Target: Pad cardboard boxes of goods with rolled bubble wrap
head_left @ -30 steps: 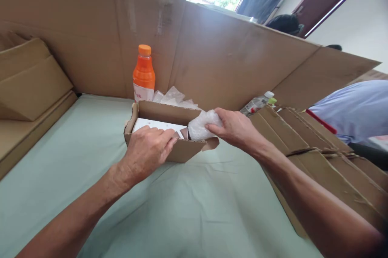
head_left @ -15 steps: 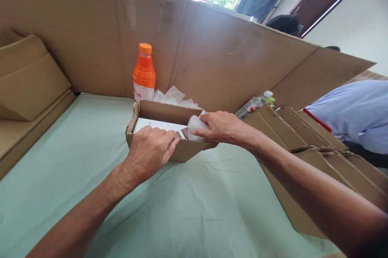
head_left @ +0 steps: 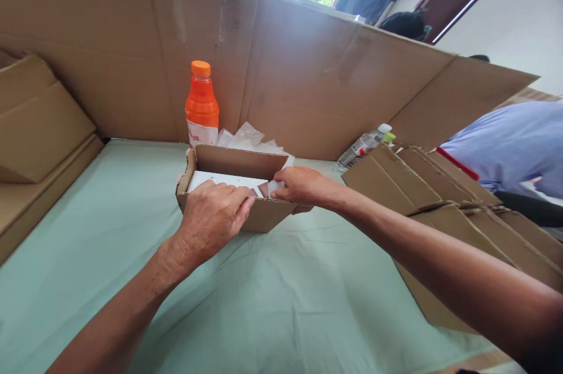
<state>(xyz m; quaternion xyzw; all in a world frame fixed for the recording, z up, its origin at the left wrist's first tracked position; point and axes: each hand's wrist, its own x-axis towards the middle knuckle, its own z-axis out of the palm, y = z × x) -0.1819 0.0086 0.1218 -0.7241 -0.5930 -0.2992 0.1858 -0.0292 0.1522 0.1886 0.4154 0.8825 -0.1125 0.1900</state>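
Notes from my remote seat, head view: open carton (head_left: 266,216) on the pale green cloth (head_left: 308,286), mid-scene, its long axis left to right with the right end angled slightly nearer. Inside, a white box (head_left: 209,177) lies lengthwise along that same axis, its mauve-and-white patterned end toward the right. Key relation, as I judge it: the whitish wrap (head_left: 273,187) sits in the gap between that patterned end and the carton's right side, directly left of the right hand (head_left: 303,185) and at its fingertips; the right is clearly the nearer hand. Its thumb and forefinger are bent about the wrap; whether they pinch or merely press, I can't tell. The left hand (head_left: 214,210) has its fingers hooked over the near wall, thumb outside, gripping the carton; its fingertips are hidden from me. Lettering: the orange bottle (head_left: 202,101), far side behind the carton's left end, wears a pale label with reddish script, too small for me to read. The clear bottle (head_left: 360,148), far right, leaning, has a label with a red patch, no legible words. Small marks on the white box's top; I make out no brand.
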